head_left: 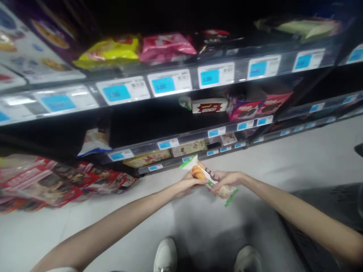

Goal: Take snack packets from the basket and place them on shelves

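Head view: both arms reach forward over a pale floor [297,151], in front of store shelves [170,109]. The left hand [188,185] and the right hand [228,178] both grasp one snack packet [211,179], each at one side, holding it tilted in the air just below the lowest shelf edge. Blue price tags [163,85] line the shelf rails. Red packs [56,181] lie at left. Two white shoes [166,255] show below.

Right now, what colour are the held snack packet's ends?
Green ends on the snack packet; head view.
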Demonstrator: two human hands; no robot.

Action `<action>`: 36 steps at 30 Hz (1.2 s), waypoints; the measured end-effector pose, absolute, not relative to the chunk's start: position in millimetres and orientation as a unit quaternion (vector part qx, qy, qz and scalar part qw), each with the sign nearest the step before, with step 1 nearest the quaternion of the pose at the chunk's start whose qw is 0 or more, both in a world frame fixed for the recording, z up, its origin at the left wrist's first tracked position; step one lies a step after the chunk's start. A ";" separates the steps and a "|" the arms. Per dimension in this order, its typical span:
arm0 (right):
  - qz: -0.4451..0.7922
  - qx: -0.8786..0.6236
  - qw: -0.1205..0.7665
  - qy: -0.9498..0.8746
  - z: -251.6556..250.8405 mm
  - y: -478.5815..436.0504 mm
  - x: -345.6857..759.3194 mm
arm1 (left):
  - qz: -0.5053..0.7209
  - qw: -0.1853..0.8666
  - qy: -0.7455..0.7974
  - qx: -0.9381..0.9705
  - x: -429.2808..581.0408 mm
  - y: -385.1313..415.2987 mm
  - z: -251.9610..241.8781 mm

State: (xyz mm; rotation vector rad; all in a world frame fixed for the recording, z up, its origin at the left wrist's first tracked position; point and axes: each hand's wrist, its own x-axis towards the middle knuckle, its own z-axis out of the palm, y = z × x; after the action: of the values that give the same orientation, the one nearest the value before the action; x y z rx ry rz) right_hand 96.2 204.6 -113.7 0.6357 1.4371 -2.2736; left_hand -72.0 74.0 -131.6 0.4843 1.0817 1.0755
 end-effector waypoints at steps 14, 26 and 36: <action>-0.779 0.332 0.326 0.421 -141.4 193.9 140.9 | 0.422 0.780 0.428 0.173 -37.3 39.9 -183.1; -0.827 0.368 0.277 0.322 -181.4 169.2 167.0 | 0.335 0.796 0.465 0.197 -31.6 42.1 -221.4; -0.829 0.349 0.273 0.341 -186.4 162.6 162.1 | 0.334 0.793 0.471 0.195 -34.7 32.6 -224.7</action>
State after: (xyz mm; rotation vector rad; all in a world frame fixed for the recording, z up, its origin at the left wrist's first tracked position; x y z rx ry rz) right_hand 162.1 162.6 -186.4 0.9385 0.9178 -2.2317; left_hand -34.7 32.6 -224.7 0.4195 1.0135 0.7192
